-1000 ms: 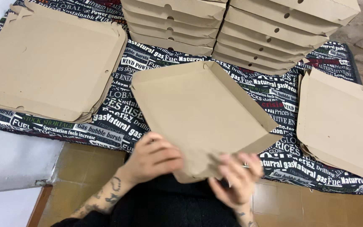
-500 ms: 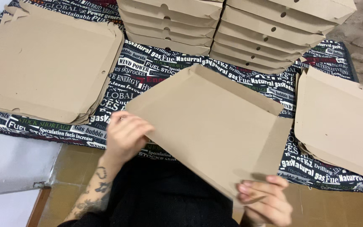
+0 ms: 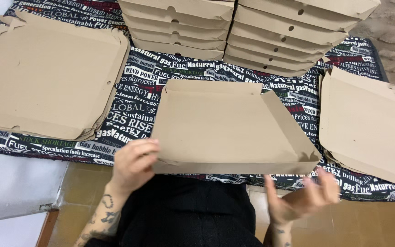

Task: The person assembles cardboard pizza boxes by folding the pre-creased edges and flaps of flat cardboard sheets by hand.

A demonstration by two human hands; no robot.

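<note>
Printed cloth is covering my table — flat cardboard stacks lying either side. My left hand is gripping the half-folded box; my right hand is hovering open beneath it.

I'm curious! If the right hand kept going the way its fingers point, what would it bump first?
Probably the near wall of the half-folded cardboard box; the right hand sits just below it.
</note>
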